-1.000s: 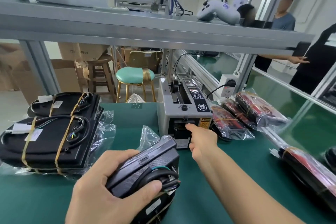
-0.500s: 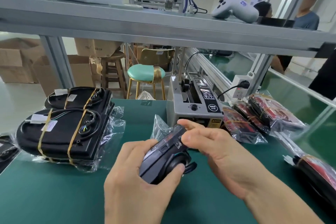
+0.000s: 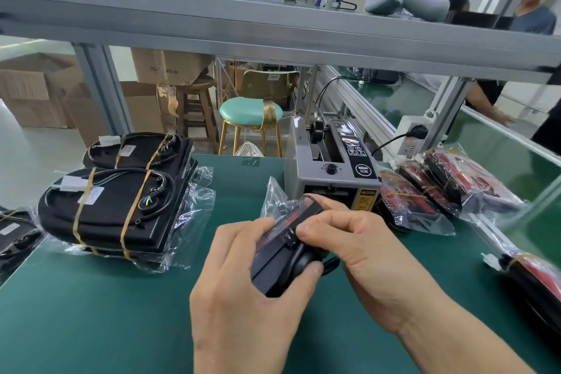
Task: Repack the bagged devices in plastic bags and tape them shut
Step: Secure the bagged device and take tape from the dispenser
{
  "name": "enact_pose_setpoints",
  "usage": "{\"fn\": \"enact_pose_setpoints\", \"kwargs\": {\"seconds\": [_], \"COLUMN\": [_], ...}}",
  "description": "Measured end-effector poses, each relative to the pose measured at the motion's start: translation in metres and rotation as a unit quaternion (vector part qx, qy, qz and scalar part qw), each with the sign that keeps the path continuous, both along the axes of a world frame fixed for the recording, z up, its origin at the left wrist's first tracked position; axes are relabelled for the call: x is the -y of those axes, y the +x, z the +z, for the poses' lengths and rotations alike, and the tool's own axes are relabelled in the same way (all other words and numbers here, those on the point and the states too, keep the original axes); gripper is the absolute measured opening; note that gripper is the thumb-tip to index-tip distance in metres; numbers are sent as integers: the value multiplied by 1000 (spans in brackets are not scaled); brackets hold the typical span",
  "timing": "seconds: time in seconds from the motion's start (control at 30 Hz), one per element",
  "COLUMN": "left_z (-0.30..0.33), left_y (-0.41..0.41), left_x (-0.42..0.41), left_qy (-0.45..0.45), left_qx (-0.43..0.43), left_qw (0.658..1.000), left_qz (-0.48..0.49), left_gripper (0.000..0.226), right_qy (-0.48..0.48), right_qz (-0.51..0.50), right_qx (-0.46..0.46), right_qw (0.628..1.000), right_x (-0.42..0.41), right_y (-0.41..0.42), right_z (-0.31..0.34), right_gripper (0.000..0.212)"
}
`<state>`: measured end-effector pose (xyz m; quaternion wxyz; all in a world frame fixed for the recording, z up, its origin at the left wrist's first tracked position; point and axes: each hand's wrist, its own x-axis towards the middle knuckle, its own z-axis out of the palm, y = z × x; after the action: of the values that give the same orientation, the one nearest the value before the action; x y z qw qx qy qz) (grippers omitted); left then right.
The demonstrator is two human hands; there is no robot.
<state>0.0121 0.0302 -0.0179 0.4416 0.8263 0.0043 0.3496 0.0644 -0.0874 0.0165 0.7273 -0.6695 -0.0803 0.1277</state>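
Above green mat (image 3: 91,313), device (image 3: 280,255) in 2-hand grip, long axis tilted away-right.

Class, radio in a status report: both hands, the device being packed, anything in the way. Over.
Left hand grips black bagged device from below. Right hand pinches its top edge, apparently pressing tape. Grey tape dispenser just behind; nothing blocking.

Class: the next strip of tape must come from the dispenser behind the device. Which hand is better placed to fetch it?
Right. The right hand lies nearest the tape dispenser, while the left hand grips the device.
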Motion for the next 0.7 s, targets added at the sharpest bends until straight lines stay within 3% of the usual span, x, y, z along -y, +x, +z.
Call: {"fn": "enact_pose_setpoints", "kwargs": {"seconds": [0.27, 0.33, 0.7], "left_z": [-2, -2, -2], "left_y": [0, 0, 2], "left_x": [0, 0, 3], "left_qy": [18, 16, 16], "left_qx": [2, 2, 12], "left_qw": [1000, 1000, 1000], "left_qz": [-2, -3, 10], "left_gripper": [53, 53, 54], "right_qy": [26, 27, -21], "right_qz": [13, 17, -18], "right_qx": [-23, -28, -15], "right_qw": [999, 999, 999], "right_x": [-1, -2, -3], "right_y": [-2, -3, -2], "right_z": [3, 3, 1], "right_gripper": [7, 15, 7]}}
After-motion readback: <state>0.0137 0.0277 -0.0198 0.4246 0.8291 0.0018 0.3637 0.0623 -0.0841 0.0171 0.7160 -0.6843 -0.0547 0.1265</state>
